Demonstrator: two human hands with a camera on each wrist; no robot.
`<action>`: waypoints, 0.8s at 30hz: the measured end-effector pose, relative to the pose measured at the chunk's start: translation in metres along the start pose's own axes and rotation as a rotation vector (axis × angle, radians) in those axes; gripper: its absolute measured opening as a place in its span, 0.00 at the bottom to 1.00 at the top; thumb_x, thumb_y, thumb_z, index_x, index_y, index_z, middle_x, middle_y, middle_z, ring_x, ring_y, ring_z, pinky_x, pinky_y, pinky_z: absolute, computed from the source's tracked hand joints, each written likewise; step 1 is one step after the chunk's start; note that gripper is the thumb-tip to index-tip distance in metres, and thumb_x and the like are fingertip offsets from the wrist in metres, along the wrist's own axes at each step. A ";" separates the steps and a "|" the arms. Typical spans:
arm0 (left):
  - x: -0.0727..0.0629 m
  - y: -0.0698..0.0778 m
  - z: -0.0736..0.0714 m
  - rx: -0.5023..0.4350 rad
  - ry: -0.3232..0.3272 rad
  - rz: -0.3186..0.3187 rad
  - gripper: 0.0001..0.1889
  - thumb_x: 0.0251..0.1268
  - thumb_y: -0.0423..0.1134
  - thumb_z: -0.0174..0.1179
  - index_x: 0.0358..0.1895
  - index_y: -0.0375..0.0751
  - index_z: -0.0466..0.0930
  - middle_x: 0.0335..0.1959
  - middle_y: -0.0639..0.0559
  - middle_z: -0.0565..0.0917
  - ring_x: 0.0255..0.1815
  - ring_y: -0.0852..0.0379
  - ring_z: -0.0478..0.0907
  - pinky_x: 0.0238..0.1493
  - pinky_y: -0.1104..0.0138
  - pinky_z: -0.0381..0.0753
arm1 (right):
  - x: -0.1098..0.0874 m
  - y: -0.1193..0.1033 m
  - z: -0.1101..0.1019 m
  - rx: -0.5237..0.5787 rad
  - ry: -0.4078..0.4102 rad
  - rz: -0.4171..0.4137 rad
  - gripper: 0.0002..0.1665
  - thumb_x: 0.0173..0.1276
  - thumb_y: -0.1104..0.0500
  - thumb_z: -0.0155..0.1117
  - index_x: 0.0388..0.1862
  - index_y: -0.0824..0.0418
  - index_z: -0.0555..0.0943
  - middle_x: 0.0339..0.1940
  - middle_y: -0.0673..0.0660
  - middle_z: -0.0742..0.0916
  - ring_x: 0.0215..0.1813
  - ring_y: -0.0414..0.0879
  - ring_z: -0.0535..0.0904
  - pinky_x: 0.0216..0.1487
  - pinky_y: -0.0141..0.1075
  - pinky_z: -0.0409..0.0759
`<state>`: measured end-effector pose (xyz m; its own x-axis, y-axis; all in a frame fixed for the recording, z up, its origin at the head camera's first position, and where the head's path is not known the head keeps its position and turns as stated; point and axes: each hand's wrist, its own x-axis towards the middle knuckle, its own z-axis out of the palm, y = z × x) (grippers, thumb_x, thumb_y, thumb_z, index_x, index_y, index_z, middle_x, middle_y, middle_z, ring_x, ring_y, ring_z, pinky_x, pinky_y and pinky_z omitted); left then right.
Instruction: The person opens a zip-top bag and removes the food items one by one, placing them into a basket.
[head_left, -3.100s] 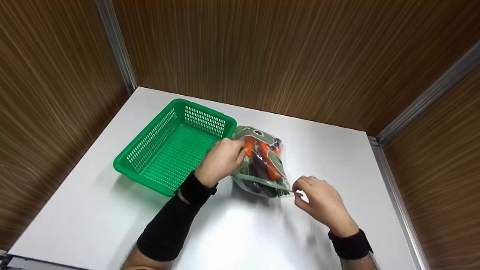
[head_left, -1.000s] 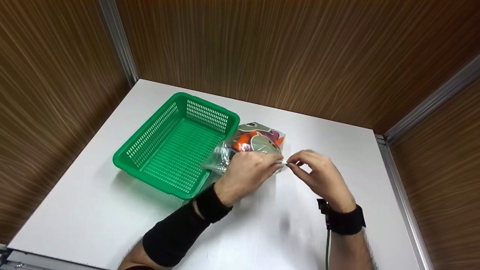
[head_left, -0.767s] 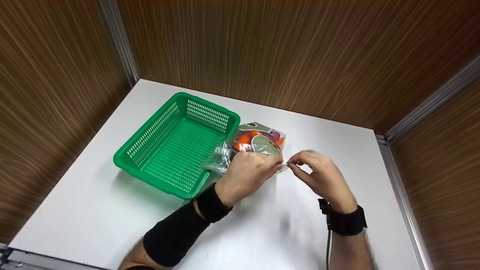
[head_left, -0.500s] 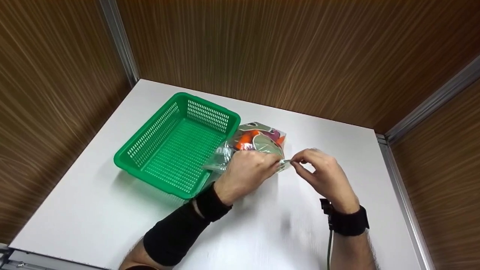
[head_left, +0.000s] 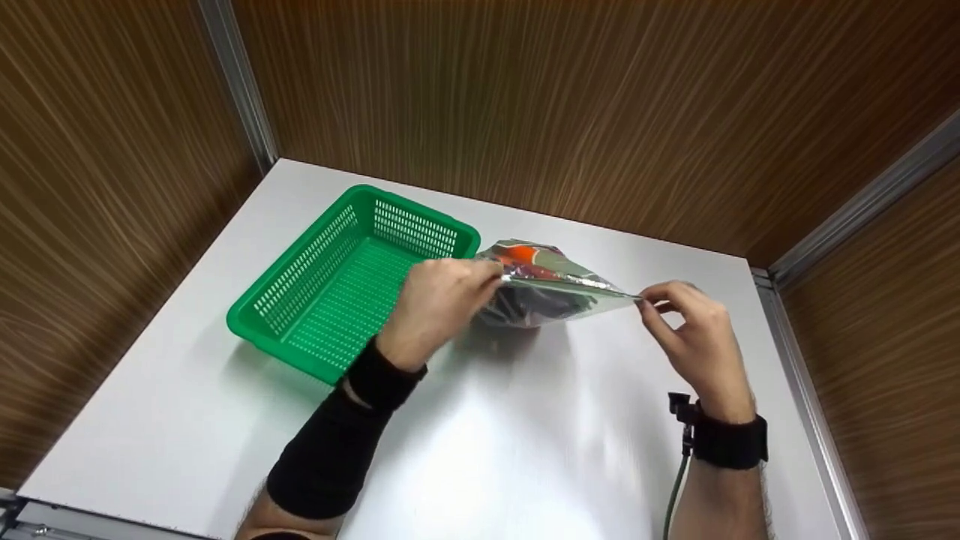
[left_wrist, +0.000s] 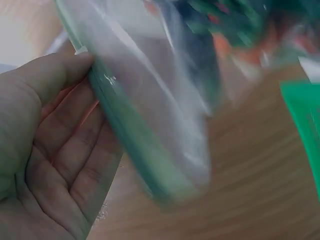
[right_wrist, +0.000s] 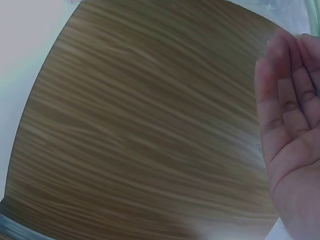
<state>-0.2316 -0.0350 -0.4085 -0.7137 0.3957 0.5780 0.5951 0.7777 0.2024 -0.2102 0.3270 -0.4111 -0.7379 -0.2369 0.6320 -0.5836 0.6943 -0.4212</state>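
Note:
A clear zip bag (head_left: 555, 289) with green printing holds orange, red and dark vegetable-like items. Its zip edge is stretched taut between both hands. My left hand (head_left: 442, 300) pinches this edge near the basket side. In the left wrist view, the thumb of the left hand (left_wrist: 55, 125) presses the green zip strip (left_wrist: 130, 135), with a small white tab (left_wrist: 81, 50) at the thumb tip. The far corner of the bag is pinched between thumb and fingertips of my right hand (head_left: 697, 337). In the right wrist view, only part of the right hand (right_wrist: 295, 115) shows.
A green plastic basket (head_left: 300, 259) with slotted sides stands left of the bag. Both rest on a white table (head_left: 525, 450) enclosed by wood-grain panels (head_left: 510, 97). A cable (head_left: 676, 487) hangs from the right wristband.
Earlier the hands were close together at the bag's right corner. Now the left hand has slid left along the zip edge, and the right has pulled its corner rightward, stretching the edge.

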 end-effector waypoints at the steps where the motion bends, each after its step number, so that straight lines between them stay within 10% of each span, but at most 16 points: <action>1: 0.000 -0.005 -0.003 -0.013 0.006 -0.020 0.08 0.82 0.44 0.76 0.52 0.44 0.97 0.39 0.50 0.99 0.31 0.54 0.95 0.30 0.58 0.91 | 0.000 0.001 -0.002 0.001 0.006 0.012 0.09 0.75 0.79 0.74 0.45 0.68 0.92 0.43 0.60 0.97 0.51 0.29 0.85 0.57 0.15 0.83; 17: -0.007 -0.034 -0.035 -0.069 0.030 -0.075 0.08 0.82 0.42 0.77 0.53 0.45 0.98 0.46 0.50 1.00 0.44 0.50 0.99 0.40 0.54 0.95 | -0.004 0.008 -0.014 0.002 -0.048 0.071 0.06 0.78 0.76 0.74 0.46 0.68 0.92 0.44 0.61 0.96 0.52 0.20 0.83 0.58 0.14 0.82; 24: -0.005 -0.028 -0.028 -0.043 -0.063 -0.028 0.07 0.82 0.44 0.76 0.52 0.47 0.98 0.44 0.52 0.99 0.44 0.49 0.98 0.42 0.50 0.95 | -0.003 -0.010 0.004 0.006 -0.115 0.001 0.04 0.81 0.67 0.77 0.50 0.66 0.93 0.46 0.59 0.97 0.51 0.42 0.92 0.59 0.18 0.84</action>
<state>-0.2344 -0.0727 -0.3946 -0.7514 0.4052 0.5208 0.5891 0.7676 0.2525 -0.2036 0.3176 -0.4114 -0.7722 -0.3127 0.5531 -0.5847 0.6904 -0.4260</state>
